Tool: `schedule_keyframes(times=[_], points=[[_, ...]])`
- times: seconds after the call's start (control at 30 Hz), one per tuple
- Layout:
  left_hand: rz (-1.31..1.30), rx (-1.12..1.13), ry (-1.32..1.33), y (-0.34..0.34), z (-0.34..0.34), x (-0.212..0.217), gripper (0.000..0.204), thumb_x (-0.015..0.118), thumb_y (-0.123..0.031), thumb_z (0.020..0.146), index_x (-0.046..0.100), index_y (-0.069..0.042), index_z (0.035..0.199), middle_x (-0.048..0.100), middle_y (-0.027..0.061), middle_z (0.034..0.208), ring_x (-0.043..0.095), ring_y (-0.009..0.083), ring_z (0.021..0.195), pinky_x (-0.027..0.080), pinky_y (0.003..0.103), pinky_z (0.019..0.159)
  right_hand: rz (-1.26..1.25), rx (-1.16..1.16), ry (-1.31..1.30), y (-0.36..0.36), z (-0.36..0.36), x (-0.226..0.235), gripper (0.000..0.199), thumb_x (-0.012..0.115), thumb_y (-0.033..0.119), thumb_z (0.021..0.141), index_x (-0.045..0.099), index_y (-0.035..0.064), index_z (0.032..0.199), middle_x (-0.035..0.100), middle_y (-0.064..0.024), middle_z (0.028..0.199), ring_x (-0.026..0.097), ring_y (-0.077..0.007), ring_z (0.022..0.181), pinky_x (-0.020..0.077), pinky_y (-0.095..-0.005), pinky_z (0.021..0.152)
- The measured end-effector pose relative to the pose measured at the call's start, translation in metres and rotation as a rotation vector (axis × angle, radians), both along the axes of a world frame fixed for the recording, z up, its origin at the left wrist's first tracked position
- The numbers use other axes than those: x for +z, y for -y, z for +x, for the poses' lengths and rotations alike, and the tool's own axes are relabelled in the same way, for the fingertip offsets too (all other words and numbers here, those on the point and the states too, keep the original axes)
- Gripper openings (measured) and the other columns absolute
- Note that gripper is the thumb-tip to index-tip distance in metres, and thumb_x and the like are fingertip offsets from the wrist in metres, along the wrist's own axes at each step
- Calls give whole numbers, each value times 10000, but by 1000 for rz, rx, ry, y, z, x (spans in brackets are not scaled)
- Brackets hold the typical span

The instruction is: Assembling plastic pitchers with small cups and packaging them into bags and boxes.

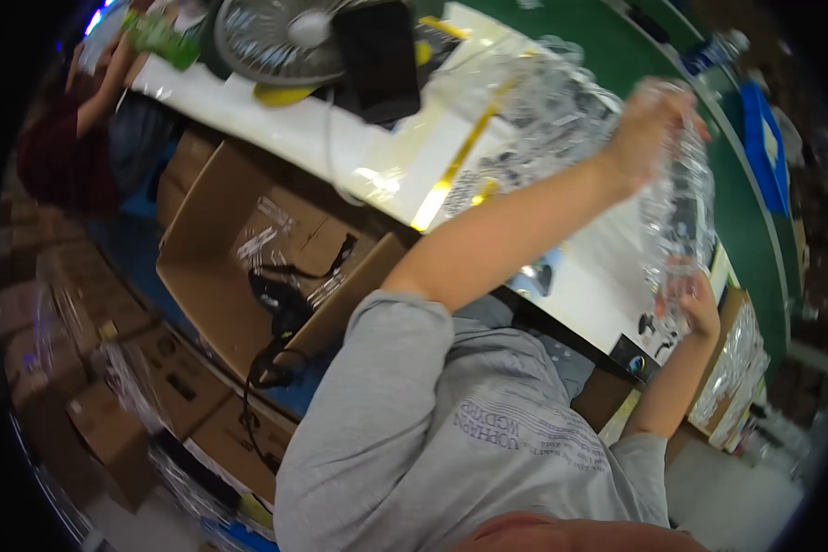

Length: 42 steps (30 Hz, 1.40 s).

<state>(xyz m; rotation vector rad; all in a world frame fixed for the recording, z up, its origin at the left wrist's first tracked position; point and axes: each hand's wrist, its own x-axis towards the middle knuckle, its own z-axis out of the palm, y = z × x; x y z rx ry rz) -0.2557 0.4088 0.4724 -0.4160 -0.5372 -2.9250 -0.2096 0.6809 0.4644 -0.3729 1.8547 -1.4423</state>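
My left hand (658, 133) is closed on the upper end of a crinkled clear plastic package (679, 207). At its lower end, my right hand (695, 308) grips the same package, stretched between the two hands above the right side of the work table. Glare and blur hide what, if anything, is inside it. A heap of similar clear plastic packages (561, 110) lies on the table beside my left forearm. Yellow tape strips (465, 161) run along the white table surface (575, 294).
A fan (281, 41) and a dark phone (375, 60) occupy the table's far left. An open cardboard box (202, 230), holding a black strap and clear plastic, stands left of me. A blue tray (762, 147) lies at far right. Another person (74, 156) works at upper left.
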Motion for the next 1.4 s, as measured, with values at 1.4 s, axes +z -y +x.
schedule_keyframes(times=[1.4], points=[[400,-58,116,-42,-43,8,676,715,-78,670,302,33,1193,497,83,846,511,152,682,457,285,585,-47,-282,-147,28,62,23,628,612,426,769,429,-34,1155,462,-79,605,411,-143,503,305,-264,501]])
